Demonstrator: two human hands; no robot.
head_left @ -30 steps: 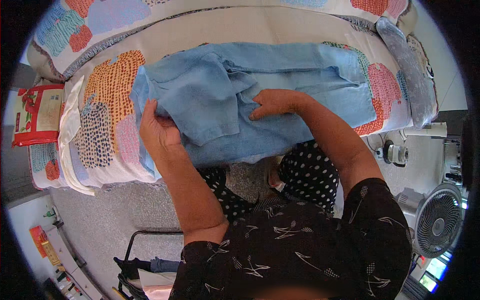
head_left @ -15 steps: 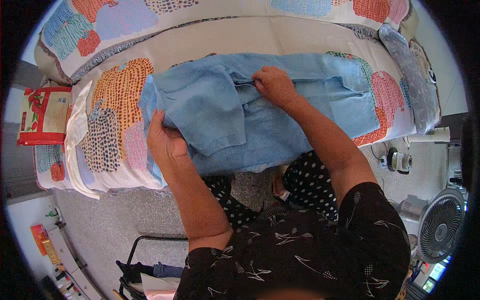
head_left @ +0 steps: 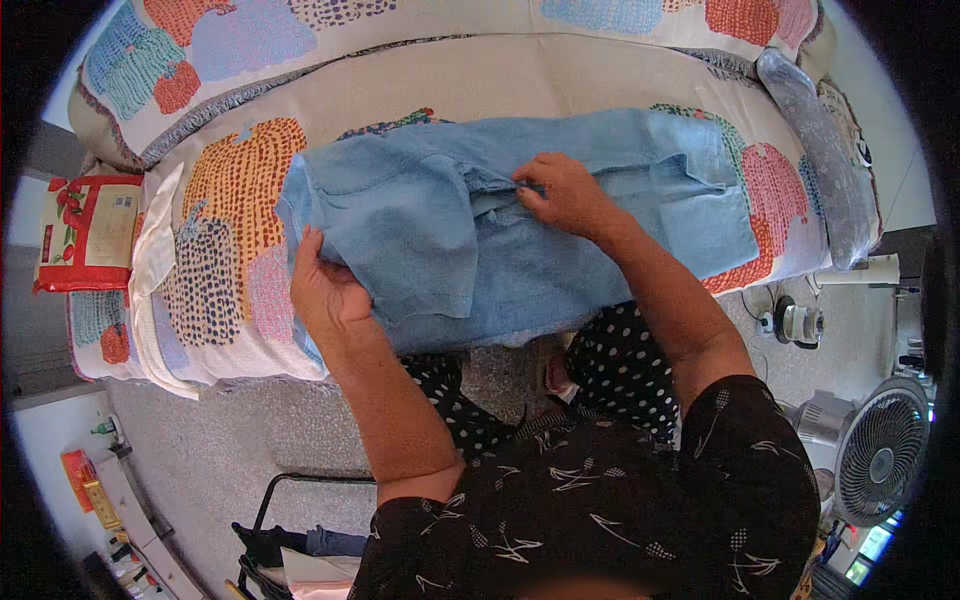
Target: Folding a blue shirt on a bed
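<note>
A light blue garment [head_left: 400, 235], apparently a denim shirt, lies spread across the sofa seat in front of me, its folded sleeve on the left part. My left hand [head_left: 333, 290] is closed on its left edge, thumb on top and the other fingers partly hidden under the cloth. With a pinch, my right hand [head_left: 565, 195] grips a fold of the fabric near the garment's middle. To the right of that hand the cloth lies in long creases with a raised flap.
The sofa cover [head_left: 245, 190] is cream with colourful patches. A red and white package [head_left: 90, 232] and a white cloth strip [head_left: 155, 270] sit at the left. A grey cushion [head_left: 815, 150] leans at the right. On the floor stand a fan [head_left: 880, 455] and a black-framed rack [head_left: 310, 477].
My right hand has moved slightly down and to the right, still pinching the cloth. The folded sleeve has shifted a little left, and the garment's upper edge has come slightly nearer.
</note>
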